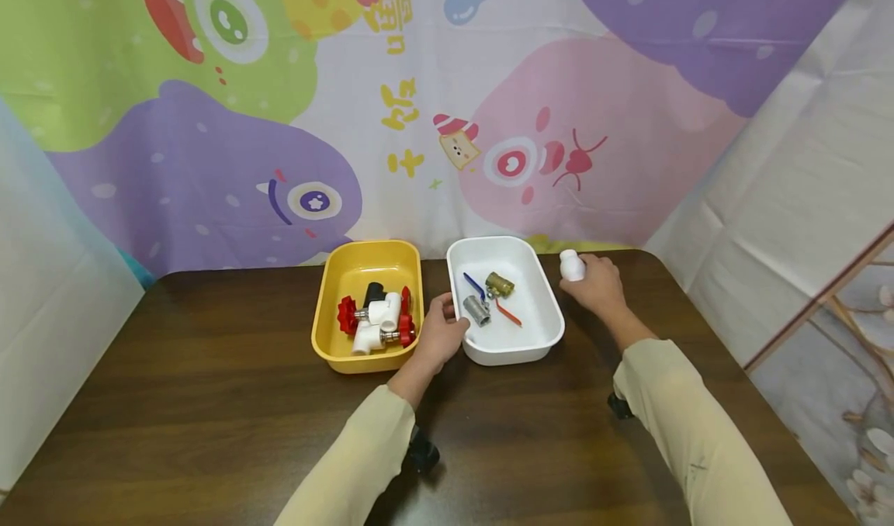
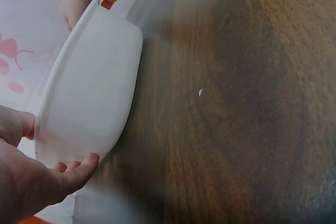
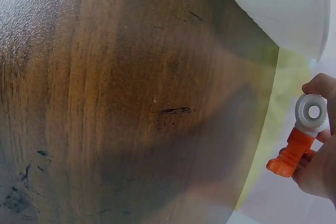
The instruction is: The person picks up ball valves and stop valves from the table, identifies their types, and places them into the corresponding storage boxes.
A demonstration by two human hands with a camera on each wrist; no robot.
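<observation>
My left hand holds the left side of a white plastic tray, thumb at the rim and fingers against the outer wall in the left wrist view. In the tray lie a silver ball valve, a brass ball valve, a blue lever and an orange-red lever. To the right of the tray, my right hand grips a white plastic valve. Its orange handle and round open end show in the right wrist view.
A yellow tray stands left of the white one, holding white valves with red handwheels and a black part. Both trays are near the back of the brown wooden table, before a cartoon-print curtain.
</observation>
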